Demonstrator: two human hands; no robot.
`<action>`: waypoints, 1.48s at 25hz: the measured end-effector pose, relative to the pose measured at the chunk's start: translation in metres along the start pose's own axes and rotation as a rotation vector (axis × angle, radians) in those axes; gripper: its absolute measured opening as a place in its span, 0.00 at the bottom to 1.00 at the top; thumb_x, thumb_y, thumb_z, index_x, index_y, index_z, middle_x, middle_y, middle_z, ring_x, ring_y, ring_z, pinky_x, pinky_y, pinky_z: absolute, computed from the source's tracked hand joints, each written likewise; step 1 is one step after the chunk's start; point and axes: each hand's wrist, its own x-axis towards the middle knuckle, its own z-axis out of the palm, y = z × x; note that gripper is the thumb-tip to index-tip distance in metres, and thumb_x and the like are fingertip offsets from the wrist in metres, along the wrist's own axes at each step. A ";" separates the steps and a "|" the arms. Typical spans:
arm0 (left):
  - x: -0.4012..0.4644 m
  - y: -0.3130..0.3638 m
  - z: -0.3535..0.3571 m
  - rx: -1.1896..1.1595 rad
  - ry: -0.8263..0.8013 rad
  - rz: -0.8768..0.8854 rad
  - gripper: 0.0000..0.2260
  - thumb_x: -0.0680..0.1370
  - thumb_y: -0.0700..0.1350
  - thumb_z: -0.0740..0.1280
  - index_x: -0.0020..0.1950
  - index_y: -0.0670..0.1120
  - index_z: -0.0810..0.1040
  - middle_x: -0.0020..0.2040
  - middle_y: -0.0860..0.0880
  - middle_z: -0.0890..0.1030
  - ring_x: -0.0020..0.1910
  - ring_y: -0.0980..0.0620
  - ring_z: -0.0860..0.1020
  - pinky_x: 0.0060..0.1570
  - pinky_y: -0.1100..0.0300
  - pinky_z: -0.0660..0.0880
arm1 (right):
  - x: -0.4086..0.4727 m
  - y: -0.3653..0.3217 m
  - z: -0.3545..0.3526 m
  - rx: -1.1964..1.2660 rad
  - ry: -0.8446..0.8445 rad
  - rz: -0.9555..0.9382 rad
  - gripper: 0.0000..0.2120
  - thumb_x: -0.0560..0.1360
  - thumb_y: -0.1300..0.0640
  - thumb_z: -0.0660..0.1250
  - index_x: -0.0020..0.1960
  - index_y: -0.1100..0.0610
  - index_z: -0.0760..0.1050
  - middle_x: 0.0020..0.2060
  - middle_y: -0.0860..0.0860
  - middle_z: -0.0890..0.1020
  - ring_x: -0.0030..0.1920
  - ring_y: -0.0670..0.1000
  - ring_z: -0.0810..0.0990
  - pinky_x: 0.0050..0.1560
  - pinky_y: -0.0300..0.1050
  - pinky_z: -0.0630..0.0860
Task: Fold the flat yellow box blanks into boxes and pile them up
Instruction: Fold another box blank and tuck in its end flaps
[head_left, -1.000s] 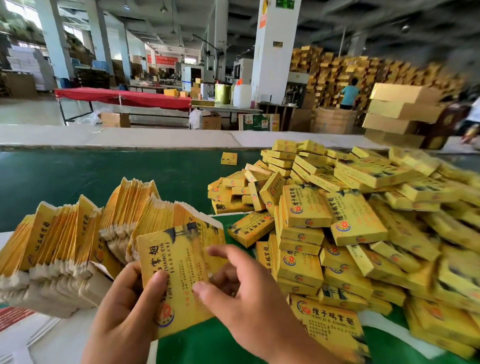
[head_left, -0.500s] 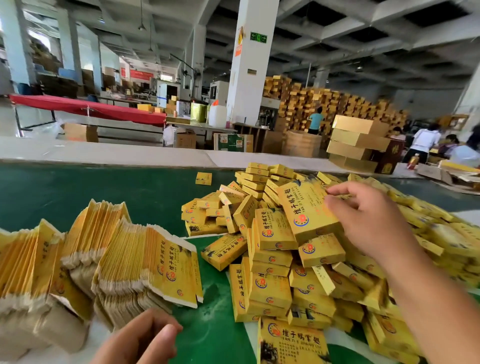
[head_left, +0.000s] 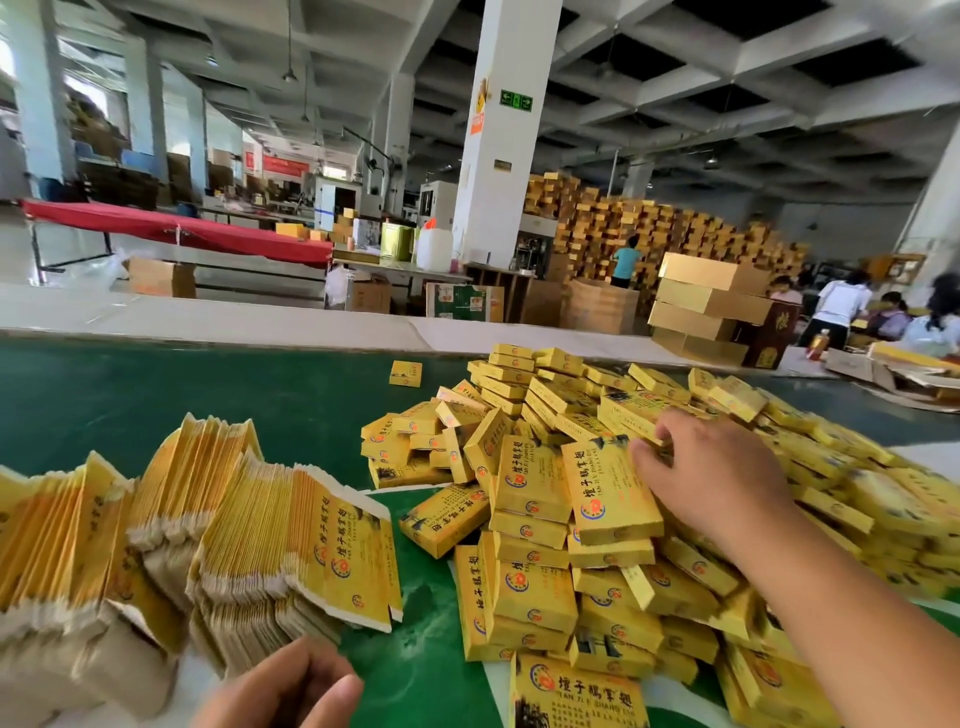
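Folded yellow boxes (head_left: 613, 499) form a large loose pile on the right half of the green surface (head_left: 156, 395), the largest mass in view. The flat blanks (head_left: 218, 530) stand fanned on edge in a long row at the left, well apart from the pile. One second ago both hands held a single blank near the row; half a second ago the right hand (head_left: 711, 473) was carrying a folded box over the pile. That box now lies on top of the pile, with the right hand's fingers curled at its far edge, touching it; a firm grip cannot be confirmed. The left hand (head_left: 291, 686) hangs loosely curled and empty below the blanks. One cycle appears complete; another blank is likely next.
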 end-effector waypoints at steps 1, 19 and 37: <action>-0.008 0.004 0.002 0.032 -0.001 0.040 0.18 0.66 0.65 0.73 0.37 0.50 0.83 0.30 0.44 0.77 0.34 0.44 0.79 0.40 0.85 0.63 | 0.000 -0.001 -0.003 0.003 0.010 0.002 0.18 0.77 0.37 0.59 0.52 0.50 0.77 0.29 0.44 0.74 0.31 0.49 0.75 0.27 0.38 0.68; -0.018 0.031 -0.016 0.004 0.281 0.056 0.16 0.75 0.56 0.68 0.34 0.46 0.77 0.26 0.37 0.71 0.25 0.50 0.68 0.25 0.50 0.67 | -0.080 -0.205 0.052 0.473 -0.647 -0.520 0.37 0.75 0.47 0.63 0.78 0.54 0.51 0.77 0.50 0.60 0.75 0.55 0.61 0.72 0.51 0.62; -0.010 0.035 -0.039 -0.361 0.402 -0.076 0.16 0.80 0.42 0.61 0.33 0.44 0.78 0.27 0.48 0.75 0.26 0.52 0.71 0.25 0.65 0.69 | -0.055 -0.130 -0.012 1.377 0.128 -0.254 0.08 0.76 0.47 0.64 0.47 0.48 0.80 0.35 0.48 0.83 0.32 0.44 0.81 0.29 0.39 0.77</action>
